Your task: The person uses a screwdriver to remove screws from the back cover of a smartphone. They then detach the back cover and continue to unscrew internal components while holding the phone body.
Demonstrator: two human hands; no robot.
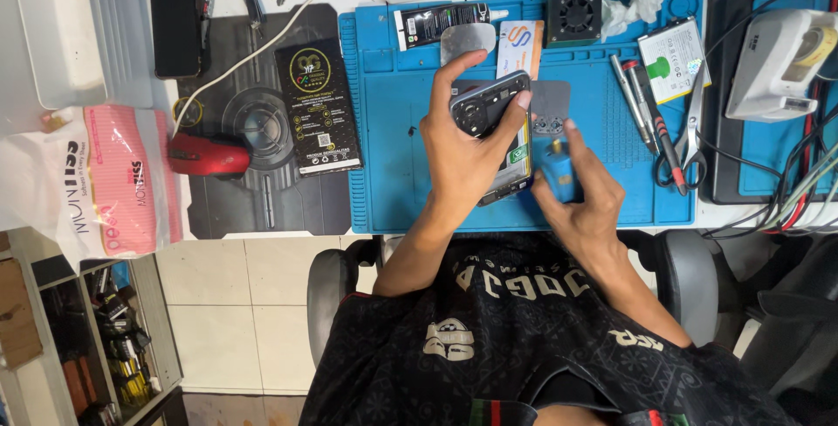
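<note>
Left hand [467, 151] cradles phone [491, 107]; right hand [587, 203] grips blue tool [559, 171].

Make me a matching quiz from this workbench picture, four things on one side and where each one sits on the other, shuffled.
Things:
1. phone
2. blue tool
3. red mouse
4. small fan

Places:
A. on the black pad, left of the blue mat
B. in the right hand
C. at the blue mat's top edge
D. in the left hand

Pairs: 1-D, 2-B, 3-A, 4-C
</note>
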